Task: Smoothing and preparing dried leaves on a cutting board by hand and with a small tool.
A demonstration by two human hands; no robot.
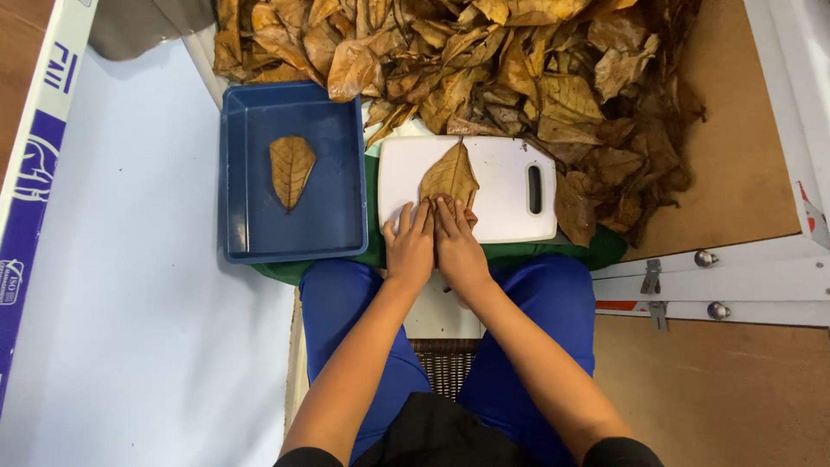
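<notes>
Leaf (450, 175): dry, brown; lay flat on the white board (501, 169), tip toward the board's far edge, stem end at its near edge.
Left hand (410, 246): palm down on the near edge of the board, fingers (408, 221) together and straight, tips touching the leaf's base; gripped nothing.
Right hand (456, 242): beside and touching the left, fingers together, pressed flat on the leaf's base.
Board: rested on a green cloth (596, 246) across the lap; handle slot toward its right edge.
Tray (238, 173): blue, touching the board's left edge; held one flat leaf (291, 169) near its middle.
Pile (484, 60): loose dry leaves heaped past the far edges of board and tray.
Handling, as judged: brittle stock; even, light pressure from the base outward along the midrib looked best for flattening without cracking; hurried strokes risked tearing the edges.
</notes>
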